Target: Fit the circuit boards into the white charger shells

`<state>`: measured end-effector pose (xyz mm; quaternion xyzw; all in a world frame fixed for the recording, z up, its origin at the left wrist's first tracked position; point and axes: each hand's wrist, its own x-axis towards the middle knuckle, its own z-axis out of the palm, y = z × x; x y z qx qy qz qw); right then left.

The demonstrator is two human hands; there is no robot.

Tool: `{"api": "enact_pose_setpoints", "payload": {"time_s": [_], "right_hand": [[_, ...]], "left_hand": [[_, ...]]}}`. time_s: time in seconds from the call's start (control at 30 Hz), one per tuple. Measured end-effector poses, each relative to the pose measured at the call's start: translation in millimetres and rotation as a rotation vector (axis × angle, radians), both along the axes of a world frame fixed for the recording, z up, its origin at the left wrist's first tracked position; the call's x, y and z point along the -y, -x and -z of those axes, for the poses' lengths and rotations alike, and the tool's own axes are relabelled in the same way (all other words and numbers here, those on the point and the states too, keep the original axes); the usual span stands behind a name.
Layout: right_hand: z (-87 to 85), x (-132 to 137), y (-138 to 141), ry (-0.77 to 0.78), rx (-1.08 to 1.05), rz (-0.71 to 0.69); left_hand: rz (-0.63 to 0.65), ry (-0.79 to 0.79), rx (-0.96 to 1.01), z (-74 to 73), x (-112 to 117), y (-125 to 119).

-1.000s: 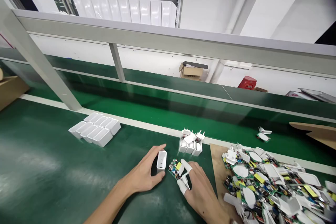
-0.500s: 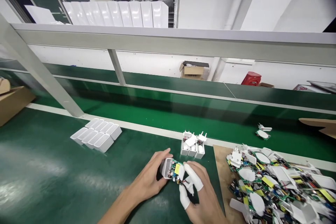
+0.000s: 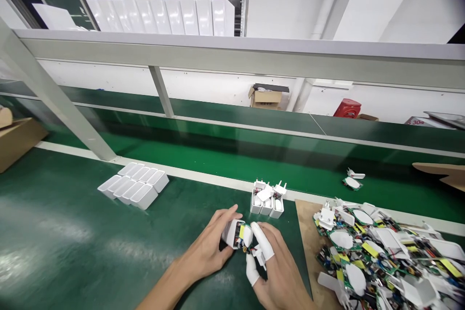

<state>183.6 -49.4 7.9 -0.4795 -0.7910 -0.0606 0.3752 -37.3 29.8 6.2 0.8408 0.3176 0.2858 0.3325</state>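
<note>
My left hand (image 3: 209,247) grips a white charger shell (image 3: 230,232) tipped on its side just above the green table (image 3: 72,252). A green circuit board with a yellow part (image 3: 241,235) sits partly inside the shell's open end. My right hand (image 3: 271,264), with white finger cots on thumb and forefinger, pinches that board and its white plug cap (image 3: 259,254). Both hands meet at the shell, near the table's front.
Behind my hands stand three filled shells with plug pins up (image 3: 267,198). Empty white shells (image 3: 133,185) lie in rows at the left. A heap of boards and plug caps (image 3: 381,252) covers a brown cardboard sheet (image 3: 308,237) at the right. One loose board (image 3: 352,180) lies on the belt.
My left hand tipped the upright shell onto its side. My right hand lifted the board and pushed it partway into the shell. The loose board on the belt drifted left.
</note>
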Motion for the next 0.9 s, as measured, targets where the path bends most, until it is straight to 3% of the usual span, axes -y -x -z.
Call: {"api": "enact_pose_setpoints", "payload": {"time_s": [0.3,0.7,0.9], "right_hand": [[-6.1,-1.1,-0.8,-0.025,0.022,-0.014],[4.5,0.2,-8.3,0.100,-0.041,-0.062],[0.8,0.7,-8.0,0.101,-0.039,-0.084]], "left_hand": [[0.006,0.035,-0.022,1.8,0.3,0.5],[0.021,0.127,-0.019,2.9,2.1,0.9],[0.022,0.127,-0.026,-0.4,1.8,-0.5]]}}
